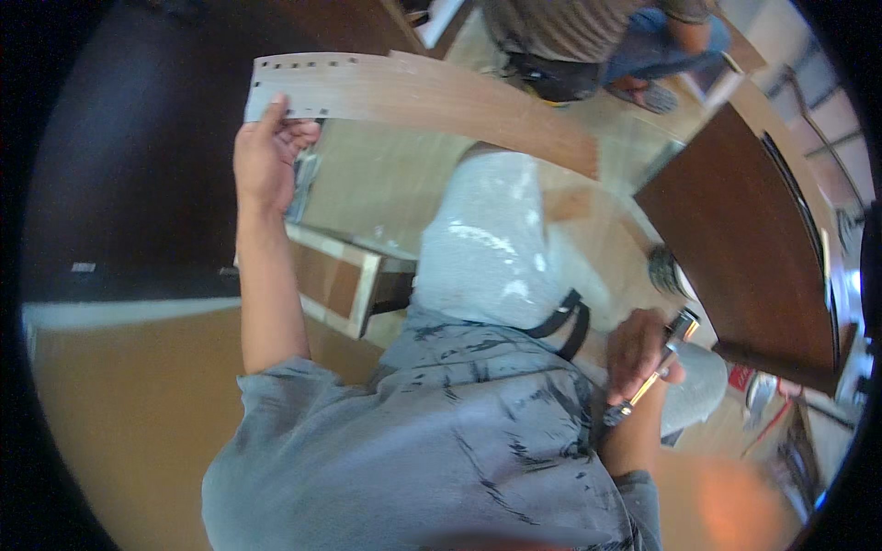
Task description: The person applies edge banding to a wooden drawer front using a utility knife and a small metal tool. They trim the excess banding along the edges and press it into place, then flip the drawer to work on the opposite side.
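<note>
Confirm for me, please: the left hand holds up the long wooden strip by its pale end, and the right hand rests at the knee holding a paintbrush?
Not quite: the head view shows the right hand gripping a slim metal tool, not a paintbrush. The left hand does hold the wooden strip by its pale end.

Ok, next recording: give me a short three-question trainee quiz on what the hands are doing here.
1. True or false: the left hand holds up a long wood-grain strip by its pale end with dark marks.
2. What does the right hand grip?
A. a hammer
B. a slim metal tool
C. a tape roll
3. Fill in: a second person is at the ____ edge of the head view.

Key: 1 true; 2 B; 3 top.
</note>
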### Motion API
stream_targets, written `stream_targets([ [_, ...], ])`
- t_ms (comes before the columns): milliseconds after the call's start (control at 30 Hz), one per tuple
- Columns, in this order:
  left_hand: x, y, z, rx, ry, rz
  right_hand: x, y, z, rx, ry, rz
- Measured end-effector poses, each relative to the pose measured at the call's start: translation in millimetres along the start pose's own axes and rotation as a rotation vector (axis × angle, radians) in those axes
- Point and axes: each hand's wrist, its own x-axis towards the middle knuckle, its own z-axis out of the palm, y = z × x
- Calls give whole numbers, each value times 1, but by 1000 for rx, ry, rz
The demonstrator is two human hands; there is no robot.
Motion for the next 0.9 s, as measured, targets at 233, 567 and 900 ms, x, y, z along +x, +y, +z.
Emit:
stream_targets([
  [233,-53,-4,-304,-306,328,-112,13,-8,-7,-116,-86,25],
  [567,-198,-171,-469,-524,1164,-424,31,-8,2,-231,9,95],
  [900,-57,-39,-179,898,588,322,51,4,44,-556,525,177],
])
